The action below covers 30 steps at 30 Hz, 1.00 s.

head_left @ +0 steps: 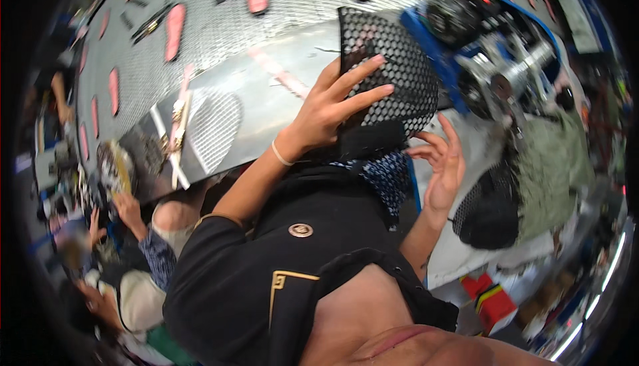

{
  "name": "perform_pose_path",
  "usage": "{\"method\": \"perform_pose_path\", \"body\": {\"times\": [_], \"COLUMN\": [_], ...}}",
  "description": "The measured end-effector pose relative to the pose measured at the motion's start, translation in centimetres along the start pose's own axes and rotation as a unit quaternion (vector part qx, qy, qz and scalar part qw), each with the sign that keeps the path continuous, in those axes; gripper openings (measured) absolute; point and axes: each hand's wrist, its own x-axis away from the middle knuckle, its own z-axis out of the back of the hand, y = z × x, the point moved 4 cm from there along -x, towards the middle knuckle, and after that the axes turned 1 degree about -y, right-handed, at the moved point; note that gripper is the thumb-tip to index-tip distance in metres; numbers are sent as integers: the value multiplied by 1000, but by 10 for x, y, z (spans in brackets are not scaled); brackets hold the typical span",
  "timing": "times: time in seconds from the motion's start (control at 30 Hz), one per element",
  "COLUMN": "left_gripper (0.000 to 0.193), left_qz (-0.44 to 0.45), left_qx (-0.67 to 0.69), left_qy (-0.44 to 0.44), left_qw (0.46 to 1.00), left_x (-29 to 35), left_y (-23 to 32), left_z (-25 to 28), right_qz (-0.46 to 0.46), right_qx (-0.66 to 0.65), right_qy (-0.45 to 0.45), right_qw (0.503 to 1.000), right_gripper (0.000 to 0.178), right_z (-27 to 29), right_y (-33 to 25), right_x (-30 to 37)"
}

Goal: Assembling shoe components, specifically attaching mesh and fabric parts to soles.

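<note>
A black mesh fabric piece (393, 59) with rounded holes and a solid dark band lies across the near right of the metal worktop. My left hand (326, 109) grips its left side, two fingers stretched over the mesh while another passes behind the edge. By the lower right corner of the piece, my right hand (442, 163) has its fingers apart and slightly bent. Its fingertips are close to the mesh edge; whether they touch it I cannot tell. Part of the piece is hidden under my left hand.
A sewing machine (502, 79) with blue edging stands right of the mesh. Dark mesh pieces (489, 206) and greenish cloth lie on the right-hand surface. Pink shoe-shaped pieces (175, 33) rest on the textured belt beyond. Another person's hand (130, 213) works at left.
</note>
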Motion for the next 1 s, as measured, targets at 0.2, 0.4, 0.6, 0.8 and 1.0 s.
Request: {"method": "perform_pose_path", "body": {"times": [0.2,0.4,0.6,0.8,1.0], "left_gripper": [44,45,81,87,69], "left_qz": [-6,-12,322,562,550], "left_qx": [-209,-413,-522,-441,-423], "left_qy": [131,287,152,72,84], "left_qw": [969,865,775,696,716], "left_x": [11,18,110,141,126], "left_y": [-72,-145,-329,-349,-358], "left_z": [77,200,245,221,237], "right_qz": [-34,-57,-74,-71,-80], "right_qx": [53,64,61,76,71], "right_qy": [6,12,35,90,109], "right_qw": [998,996,995,990,988], "right_gripper": [51,47,45,44,43], "right_z": [7,17,23,40,51], "right_y": [24,41,55,70,82], "right_x": [-4,-5,-6,-2,-3]}}
